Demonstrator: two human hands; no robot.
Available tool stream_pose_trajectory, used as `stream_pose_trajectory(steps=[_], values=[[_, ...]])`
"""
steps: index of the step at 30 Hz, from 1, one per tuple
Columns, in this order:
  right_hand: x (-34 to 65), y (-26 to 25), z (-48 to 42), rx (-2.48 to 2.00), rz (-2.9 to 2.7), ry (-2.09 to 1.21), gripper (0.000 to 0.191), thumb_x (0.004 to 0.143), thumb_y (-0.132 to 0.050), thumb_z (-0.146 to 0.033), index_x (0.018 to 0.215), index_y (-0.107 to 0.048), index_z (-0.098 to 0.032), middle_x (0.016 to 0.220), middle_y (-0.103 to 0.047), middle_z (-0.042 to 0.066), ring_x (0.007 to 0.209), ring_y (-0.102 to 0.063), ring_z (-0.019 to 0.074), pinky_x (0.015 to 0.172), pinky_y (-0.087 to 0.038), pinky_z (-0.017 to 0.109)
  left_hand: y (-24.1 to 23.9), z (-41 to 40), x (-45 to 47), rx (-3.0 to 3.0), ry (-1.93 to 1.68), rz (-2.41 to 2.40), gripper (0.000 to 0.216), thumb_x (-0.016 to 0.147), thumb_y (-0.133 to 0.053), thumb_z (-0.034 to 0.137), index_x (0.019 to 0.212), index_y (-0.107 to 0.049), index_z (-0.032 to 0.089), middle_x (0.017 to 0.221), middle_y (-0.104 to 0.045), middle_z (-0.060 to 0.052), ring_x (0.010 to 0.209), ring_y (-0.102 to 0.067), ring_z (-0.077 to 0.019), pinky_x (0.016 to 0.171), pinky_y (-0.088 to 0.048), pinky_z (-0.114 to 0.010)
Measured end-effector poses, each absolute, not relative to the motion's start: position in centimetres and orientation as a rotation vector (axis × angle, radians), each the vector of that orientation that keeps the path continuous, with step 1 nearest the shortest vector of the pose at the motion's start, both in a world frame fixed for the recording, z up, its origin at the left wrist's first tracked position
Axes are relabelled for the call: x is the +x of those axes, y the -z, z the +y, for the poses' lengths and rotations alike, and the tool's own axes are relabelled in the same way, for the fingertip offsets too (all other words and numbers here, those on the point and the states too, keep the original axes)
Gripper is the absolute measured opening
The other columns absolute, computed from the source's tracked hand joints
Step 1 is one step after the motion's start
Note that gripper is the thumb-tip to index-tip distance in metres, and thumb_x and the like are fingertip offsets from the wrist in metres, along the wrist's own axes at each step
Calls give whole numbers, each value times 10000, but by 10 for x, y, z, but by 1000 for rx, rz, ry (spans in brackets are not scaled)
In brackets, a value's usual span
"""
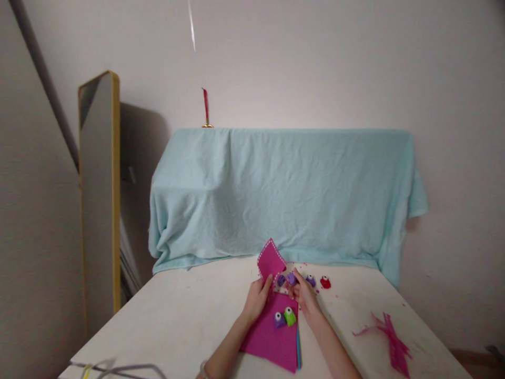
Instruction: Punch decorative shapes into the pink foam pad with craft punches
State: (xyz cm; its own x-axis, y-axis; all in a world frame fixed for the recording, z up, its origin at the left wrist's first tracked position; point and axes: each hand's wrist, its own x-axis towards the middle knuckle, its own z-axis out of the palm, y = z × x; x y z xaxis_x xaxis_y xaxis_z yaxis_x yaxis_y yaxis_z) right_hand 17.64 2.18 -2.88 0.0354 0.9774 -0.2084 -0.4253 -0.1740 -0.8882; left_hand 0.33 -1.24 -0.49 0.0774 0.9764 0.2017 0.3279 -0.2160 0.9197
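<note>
My left hand [260,295] pinches a magenta paper piece [271,259], held up with a row of small punched holes along its edges. My right hand [305,297] grips a small purple craft punch [292,278] close to the paper's lower right edge; whether the paper sits in its slot I cannot tell. Below both hands lies a stack of magenta sheets [272,342] with a blue edge showing. A purple punch with a white button [280,319] and a green punch [290,316] rest on it.
Beyond my right hand stand another purple punch [311,280] and a red punch [325,282], with tiny magenta bits around. Magenta paper strips [394,345] lie at the table's right. A light blue cloth [284,195] covers something at the back; a tall mirror [98,200] stands left.
</note>
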Motion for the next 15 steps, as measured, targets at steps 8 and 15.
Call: stream_pose_trajectory(steps=[8,15], values=[[178,31,23,-1057,-750,-1471,429,730,-653,-610,670,-593,-189,619,-692,78,363,-492,102,369,-341,215,10,-11,4,1637,-1157,1313,642,889,-302,695,609,-556,176,542,-573,-32,578,-522,-177,608,-372,-278],[175,22,16,-1050,-767,-1455,414,732,-651,-599,676,-590,-194,600,-683,71,377,-507,110,391,-368,217,10,-10,3,1671,-1144,1325,631,886,-318,692,593,-539,178,547,-570,-30,573,-507,-172,604,-358,-273]])
